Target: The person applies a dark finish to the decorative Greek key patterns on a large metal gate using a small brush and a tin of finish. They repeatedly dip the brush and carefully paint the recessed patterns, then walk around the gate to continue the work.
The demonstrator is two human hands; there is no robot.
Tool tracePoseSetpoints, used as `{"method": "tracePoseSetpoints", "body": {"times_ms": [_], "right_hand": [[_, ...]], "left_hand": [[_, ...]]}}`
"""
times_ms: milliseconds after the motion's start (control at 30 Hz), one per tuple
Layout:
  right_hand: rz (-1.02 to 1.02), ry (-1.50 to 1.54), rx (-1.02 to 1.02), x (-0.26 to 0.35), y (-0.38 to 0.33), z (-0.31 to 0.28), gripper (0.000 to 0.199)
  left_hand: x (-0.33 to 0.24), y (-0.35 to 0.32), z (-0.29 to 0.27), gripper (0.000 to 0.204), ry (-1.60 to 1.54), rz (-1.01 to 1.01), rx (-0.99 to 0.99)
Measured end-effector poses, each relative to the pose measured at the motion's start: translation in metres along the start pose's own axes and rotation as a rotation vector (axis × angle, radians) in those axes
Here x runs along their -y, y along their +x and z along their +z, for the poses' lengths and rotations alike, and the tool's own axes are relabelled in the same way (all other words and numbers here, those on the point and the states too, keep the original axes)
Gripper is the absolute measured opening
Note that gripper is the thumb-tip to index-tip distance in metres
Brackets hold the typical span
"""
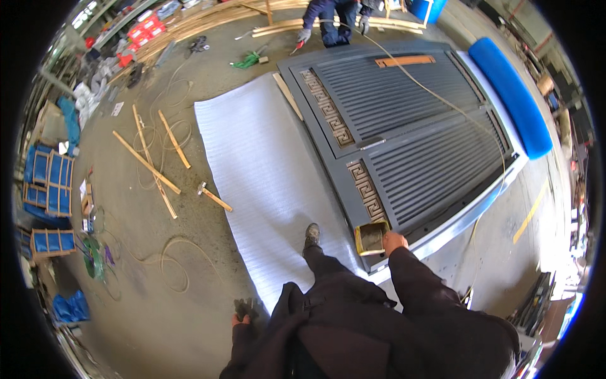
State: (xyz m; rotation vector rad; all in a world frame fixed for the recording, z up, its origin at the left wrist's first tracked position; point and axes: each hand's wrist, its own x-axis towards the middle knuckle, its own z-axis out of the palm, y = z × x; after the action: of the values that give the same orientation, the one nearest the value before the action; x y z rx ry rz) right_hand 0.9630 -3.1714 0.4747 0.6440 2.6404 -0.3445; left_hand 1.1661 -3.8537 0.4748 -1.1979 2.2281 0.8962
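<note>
My right hand (396,242) is closed on the side of a small open box (372,238) with a yellow rim and dark inside. The box is over the near corner of a large dark grey double-leaf door panel (416,151), which lies flat with ribbed faces and key-pattern strips. Low at my left side, my left hand (240,319) is closed on a dark grey, crumpled thing that looks like a work glove (250,309). White foam sheeting (259,164) spreads under the panel and out to its left; my foot stands on it.
A blue roll (511,98) lies along the panel's far right edge, and a hose (435,95) crosses the panel. Left of the sheeting are a hammer (214,197) and several wooden strips (148,163) on the floor. Beyond the panel, a gloved co-worker (331,22) holds a red-handled tool.
</note>
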Motion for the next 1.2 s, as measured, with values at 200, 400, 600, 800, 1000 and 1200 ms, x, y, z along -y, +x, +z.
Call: {"method": "tracePoseSetpoints", "body": {"times_ms": [200, 400, 600, 800, 1000, 1200], "right_hand": [[0.020, 0.156, -0.050, 0.049, 0.078, -0.022, 0.027], [0.062, 0.214, -0.069, 0.078, 0.123, -0.070, 0.027], [0.181, 0.261, -0.122, 0.082, 0.141, -0.087, 0.026], [0.241, 0.246, -0.197, 0.097, 0.147, -0.074, 0.026], [0.398, 0.263, -0.228, 0.143, 0.155, -0.069, 0.020], [0.538, 0.347, -0.268, 0.185, 0.165, -0.046, 0.019]], "left_hand": [[-0.157, 0.063, -0.044, 0.044, -0.132, 0.165, 0.004], [-0.287, 0.128, -0.051, 0.050, -0.158, 0.279, 0.042], [-0.390, 0.192, -0.040, 0.063, 0.106, 0.423, 0.111], [-0.501, 0.251, -0.042, 0.061, 0.104, 0.547, 0.186], [-0.612, 0.348, -0.027, 0.054, 0.140, 0.725, 0.309], [-0.739, 0.414, 0.000, 0.052, 0.412, 0.789, 0.387]]}}
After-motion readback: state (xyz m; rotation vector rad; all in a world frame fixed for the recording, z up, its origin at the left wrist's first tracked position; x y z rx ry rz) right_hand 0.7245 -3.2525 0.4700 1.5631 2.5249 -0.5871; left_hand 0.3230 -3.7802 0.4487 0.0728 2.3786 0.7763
